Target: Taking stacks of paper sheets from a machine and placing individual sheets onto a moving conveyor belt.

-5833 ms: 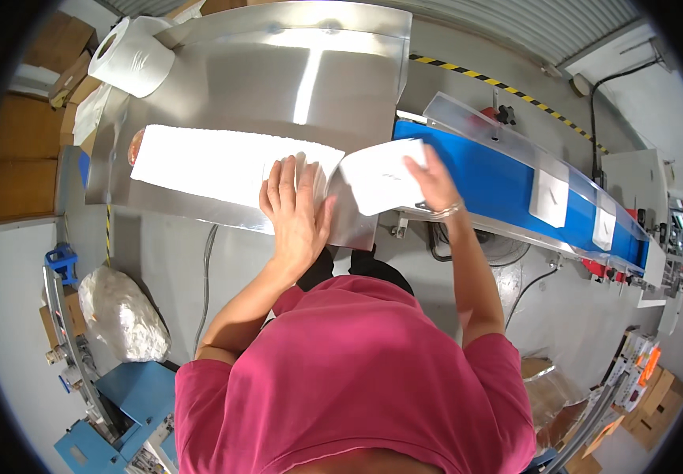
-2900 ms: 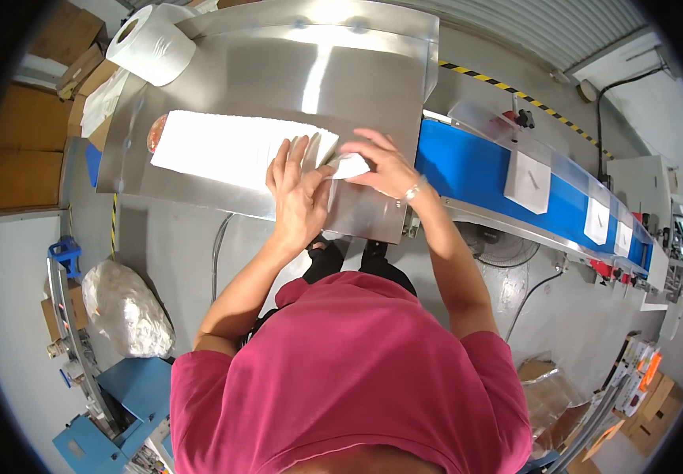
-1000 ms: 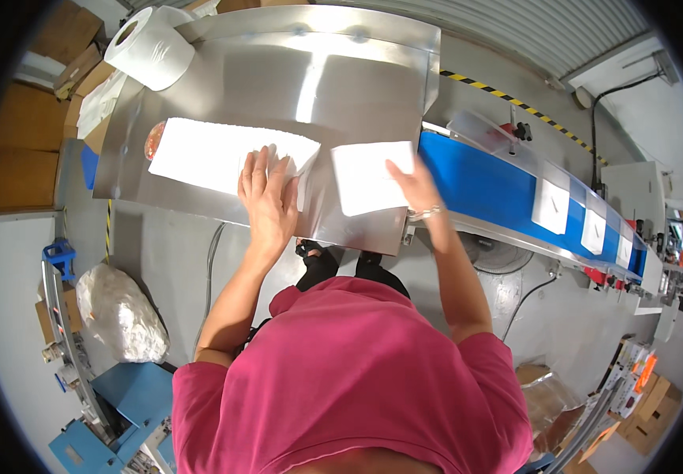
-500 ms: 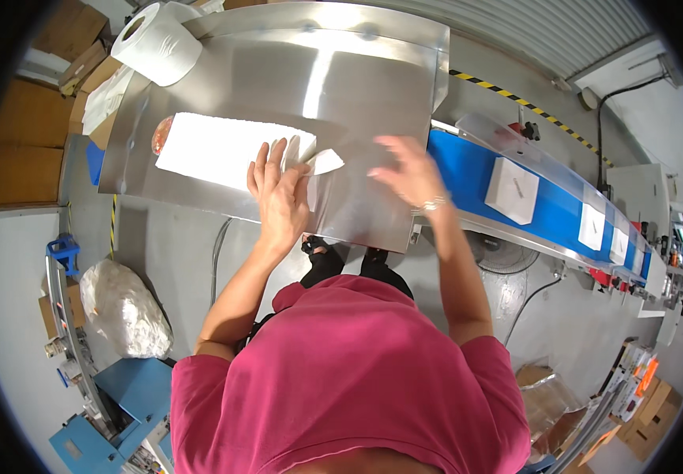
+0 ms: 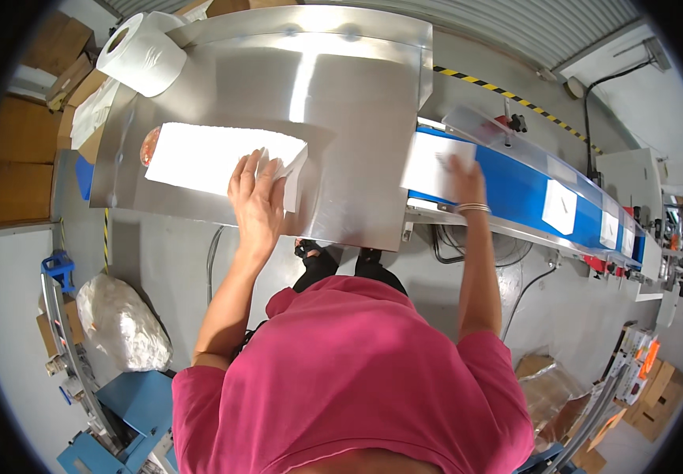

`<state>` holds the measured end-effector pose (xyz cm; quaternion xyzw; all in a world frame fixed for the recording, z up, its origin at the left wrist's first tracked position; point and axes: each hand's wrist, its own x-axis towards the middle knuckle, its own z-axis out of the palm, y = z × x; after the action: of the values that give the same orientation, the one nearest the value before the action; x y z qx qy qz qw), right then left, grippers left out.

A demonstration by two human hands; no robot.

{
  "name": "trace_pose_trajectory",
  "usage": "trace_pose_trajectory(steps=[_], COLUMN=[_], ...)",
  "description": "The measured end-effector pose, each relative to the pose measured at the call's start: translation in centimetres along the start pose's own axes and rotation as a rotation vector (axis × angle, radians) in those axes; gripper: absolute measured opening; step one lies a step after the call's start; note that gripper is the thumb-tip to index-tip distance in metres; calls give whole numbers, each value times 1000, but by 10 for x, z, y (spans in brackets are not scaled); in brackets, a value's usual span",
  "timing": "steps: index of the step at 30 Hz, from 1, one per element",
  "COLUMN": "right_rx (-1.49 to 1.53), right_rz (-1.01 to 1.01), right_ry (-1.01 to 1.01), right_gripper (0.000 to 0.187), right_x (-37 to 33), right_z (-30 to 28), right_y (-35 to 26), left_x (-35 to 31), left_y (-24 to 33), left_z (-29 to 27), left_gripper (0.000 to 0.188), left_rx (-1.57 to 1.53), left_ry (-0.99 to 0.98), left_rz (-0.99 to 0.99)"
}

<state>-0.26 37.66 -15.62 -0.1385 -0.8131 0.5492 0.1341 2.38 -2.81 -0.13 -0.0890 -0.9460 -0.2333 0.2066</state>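
The right hand (image 5: pixel 461 175) has carried its sheet (image 5: pixel 434 167) off the bench (image 5: pixel 357 118) onto the belt (image 5: pixel 515 189), pressing flat. The left hand (image 5: pixel 256 197), fingers spread, now lifts the stack's (image 5: pixel 207 156) next sheet.

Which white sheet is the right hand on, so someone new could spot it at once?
Find the blue conveyor belt running right from the steel table. At the belt's near end lies a white sheet under the right hand. Unlike the smaller white pieces farther along, it is the one being touched.

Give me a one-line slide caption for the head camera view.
Left hand presses a white sheet strip on the steel table; right hand lays a sheet on the blue conveyor.
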Motion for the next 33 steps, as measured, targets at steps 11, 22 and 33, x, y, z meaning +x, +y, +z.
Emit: trace_pose_trajectory(steps=[11,22,33], right_rx=[-216,354,-1225], right_rz=[-273,215,-96], right_ry=[-382,-693,445], right_gripper=[50,55,73], right_x=[-14,-37,0], right_z=[61,129,0], right_y=[-145,-164,-99], left_x=[4,4,6], left_y=[0,-24,-19], left_z=[-2,-7,-9], left_gripper=[22,39,33], left_rx=[-107,57,-135], left_ry=[12,-17,58], left_rz=[-58,22,-34])
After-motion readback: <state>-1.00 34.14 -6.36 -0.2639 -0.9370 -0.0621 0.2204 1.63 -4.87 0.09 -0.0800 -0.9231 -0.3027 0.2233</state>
